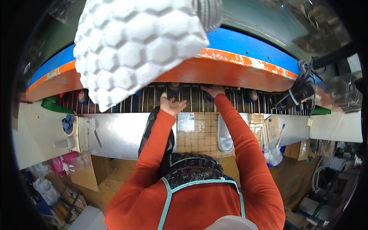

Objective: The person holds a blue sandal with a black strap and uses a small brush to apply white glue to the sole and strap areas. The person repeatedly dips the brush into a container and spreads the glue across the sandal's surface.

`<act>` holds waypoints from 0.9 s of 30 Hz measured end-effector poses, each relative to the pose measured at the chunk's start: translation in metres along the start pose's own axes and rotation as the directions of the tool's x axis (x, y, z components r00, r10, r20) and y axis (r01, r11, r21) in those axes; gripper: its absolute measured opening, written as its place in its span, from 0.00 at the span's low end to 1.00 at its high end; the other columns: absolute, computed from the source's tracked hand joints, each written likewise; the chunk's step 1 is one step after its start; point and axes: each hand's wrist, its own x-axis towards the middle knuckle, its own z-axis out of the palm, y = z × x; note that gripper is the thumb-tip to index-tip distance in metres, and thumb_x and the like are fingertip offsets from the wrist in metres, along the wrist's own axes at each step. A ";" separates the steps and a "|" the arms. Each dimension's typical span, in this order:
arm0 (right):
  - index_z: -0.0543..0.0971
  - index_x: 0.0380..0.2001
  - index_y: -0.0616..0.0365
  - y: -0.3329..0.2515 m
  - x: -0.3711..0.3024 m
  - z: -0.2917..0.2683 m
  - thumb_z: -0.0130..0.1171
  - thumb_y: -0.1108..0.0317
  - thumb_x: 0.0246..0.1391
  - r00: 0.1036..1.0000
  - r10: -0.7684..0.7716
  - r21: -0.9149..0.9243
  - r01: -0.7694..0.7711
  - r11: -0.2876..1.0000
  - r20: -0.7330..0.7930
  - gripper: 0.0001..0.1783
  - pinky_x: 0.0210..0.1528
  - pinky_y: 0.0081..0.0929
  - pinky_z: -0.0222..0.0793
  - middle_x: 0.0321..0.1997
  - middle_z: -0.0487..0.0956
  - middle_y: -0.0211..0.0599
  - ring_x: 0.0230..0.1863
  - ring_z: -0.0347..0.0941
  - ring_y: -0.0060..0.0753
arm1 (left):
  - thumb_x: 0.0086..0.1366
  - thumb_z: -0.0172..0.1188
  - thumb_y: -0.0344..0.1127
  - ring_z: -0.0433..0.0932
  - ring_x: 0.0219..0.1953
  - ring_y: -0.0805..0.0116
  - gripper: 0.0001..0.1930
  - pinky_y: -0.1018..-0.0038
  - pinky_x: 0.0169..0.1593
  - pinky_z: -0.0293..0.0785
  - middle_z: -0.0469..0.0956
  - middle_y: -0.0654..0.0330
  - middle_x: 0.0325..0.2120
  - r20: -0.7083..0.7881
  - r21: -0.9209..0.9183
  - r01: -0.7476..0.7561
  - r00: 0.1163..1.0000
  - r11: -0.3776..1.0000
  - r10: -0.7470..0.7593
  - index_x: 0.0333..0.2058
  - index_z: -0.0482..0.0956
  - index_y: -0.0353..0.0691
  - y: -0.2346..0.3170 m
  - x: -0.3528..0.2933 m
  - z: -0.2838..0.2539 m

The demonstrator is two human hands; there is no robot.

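Left hand (172,105): palm turned up at centre, fingers held apart.
Right hand (213,91): partly hidden below the orange ledge (245,74); grip cannot be told.
Barred rack (237,102): spread beneath both hands, mid-frame.
Brown-topped piece (174,86): seen near the left hand, upper centre.

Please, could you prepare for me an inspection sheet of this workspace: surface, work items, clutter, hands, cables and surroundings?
Surface: metal rods in a row under an orange-and-blue beam, with a metal ledge along the near side.
Work items: rounded brown-and-blue items among the rods, partly hidden by the beam.
Clutter: a thin blade-like tool on the ledge; a dark blue cloth at the left.
Hands: left hand open, palm up; right hand at the beam's edge, fingers partly hidden, grip unclear.
Cables: black cable bundled at the beam's right end.
Surroundings: a white honeycomb-textured piece before the beam; cardboard box at lower right.
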 end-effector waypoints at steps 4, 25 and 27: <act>0.60 0.66 0.53 0.013 0.015 0.004 0.64 0.36 0.38 0.975 0.122 -0.012 -0.122 0.993 0.186 0.54 0.56 0.38 0.70 0.62 0.70 0.51 0.56 0.73 0.51 | 0.66 0.49 0.60 0.46 0.70 0.40 0.44 0.52 0.70 0.40 0.41 0.37 0.69 0.132 0.217 0.107 0.982 0.970 -0.138 0.70 0.38 0.46 -0.028 -0.035 -0.027; 0.75 0.43 0.59 -0.010 -0.329 -0.125 0.51 0.53 0.65 0.941 0.335 0.924 -0.097 0.369 -0.035 0.19 0.33 0.24 0.68 0.34 0.80 0.33 0.29 0.74 0.25 | 0.47 0.75 0.31 0.66 0.62 0.51 0.47 0.53 0.66 0.60 0.66 0.48 0.60 0.611 0.664 0.018 0.563 0.748 -0.556 0.63 0.58 0.34 -0.099 -0.147 -0.076; 0.77 0.40 0.54 0.004 -0.359 -0.102 0.51 0.53 0.64 0.882 0.467 0.746 -0.271 0.608 -0.060 0.16 0.35 0.30 0.65 0.33 0.79 0.34 0.29 0.75 0.30 | 0.42 0.78 0.33 0.67 0.61 0.53 0.49 0.55 0.66 0.61 0.67 0.51 0.59 0.684 0.617 -0.112 0.566 0.779 -0.460 0.62 0.59 0.36 -0.101 -0.159 -0.067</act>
